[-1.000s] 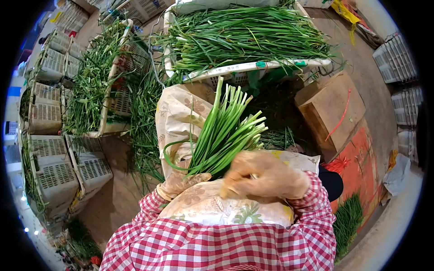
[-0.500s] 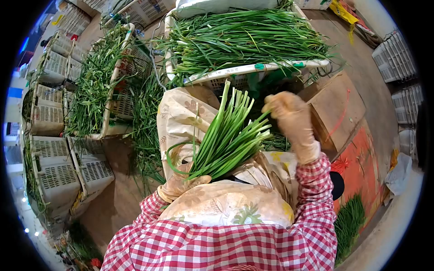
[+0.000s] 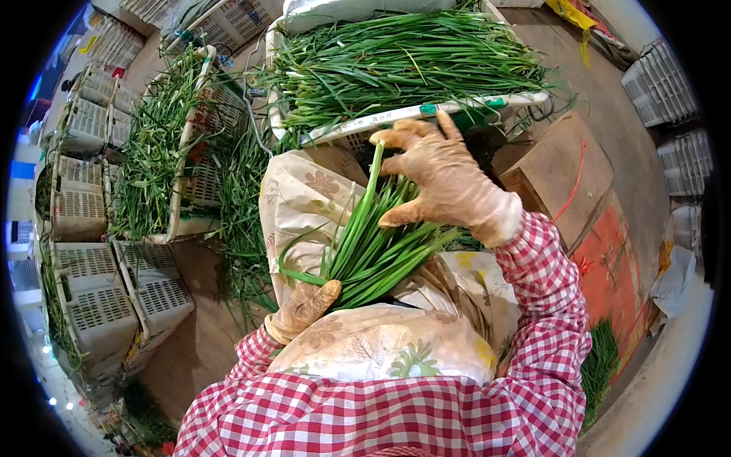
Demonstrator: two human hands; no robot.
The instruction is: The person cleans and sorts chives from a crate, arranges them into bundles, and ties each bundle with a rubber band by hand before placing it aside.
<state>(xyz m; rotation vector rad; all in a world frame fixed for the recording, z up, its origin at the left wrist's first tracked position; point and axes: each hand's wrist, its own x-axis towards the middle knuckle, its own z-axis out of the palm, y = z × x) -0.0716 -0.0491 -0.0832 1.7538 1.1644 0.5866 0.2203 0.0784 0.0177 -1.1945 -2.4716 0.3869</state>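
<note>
A bunch of garlic chives [image 3: 358,251] lies slanted above my lap, its pale cut ends pointing up and right. Around its lower end my gloved left hand [image 3: 303,306] is closed, thumb across the stalks. My right hand [image 3: 445,171], in a stained tan glove, hovers over the bunch's upper end with fingers spread and nothing visible between them. Part of the stalks is hidden behind this hand. A patterned apron [image 3: 365,346] covers my lap beneath.
Ahead stands a white crate [image 3: 426,111] heaped with long green chives. To the left, another crate [image 3: 186,152] holds loose leaves, with stacked crates [image 3: 95,305] beyond. A cardboard box [image 3: 563,167] sits at right, near more stacked crates [image 3: 661,84].
My right hand has moved left over the bunch, and its fingers have spread from a pinch. My left hand keeps its hold with the thumb now more raised.
</note>
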